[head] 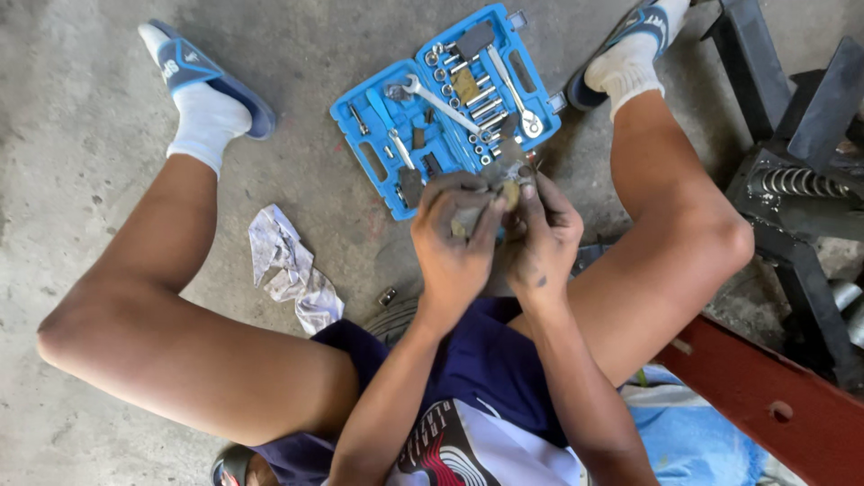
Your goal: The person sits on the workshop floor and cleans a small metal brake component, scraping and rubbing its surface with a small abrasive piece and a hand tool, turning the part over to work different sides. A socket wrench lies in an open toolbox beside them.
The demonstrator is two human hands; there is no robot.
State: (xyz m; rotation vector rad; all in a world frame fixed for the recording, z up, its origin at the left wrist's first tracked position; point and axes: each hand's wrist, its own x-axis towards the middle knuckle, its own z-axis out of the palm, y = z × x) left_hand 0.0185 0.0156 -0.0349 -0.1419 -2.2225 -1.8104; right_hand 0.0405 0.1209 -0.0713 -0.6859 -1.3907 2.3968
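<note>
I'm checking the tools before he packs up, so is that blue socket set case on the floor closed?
No, the blue tool case lies open on the concrete floor, with sockets and a wrench showing inside.

head cam | looks steeply down | close over lap, floor [72, 81]

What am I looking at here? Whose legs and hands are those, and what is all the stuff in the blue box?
There is only one picture, taken by a camera on a person's head, looking down. So the bare legs, socks and sandals are that person's own, sitting on a grey concrete floor. The left hand and right hand are close together, both pinching a small metal part; it is too hidden to say what it is. Beyond the hands lies an open blue tool case holding sockets, a wrench and a ratchet. A crumpled rag lies on the floor, and a dark metal frame stands at the right.
</note>
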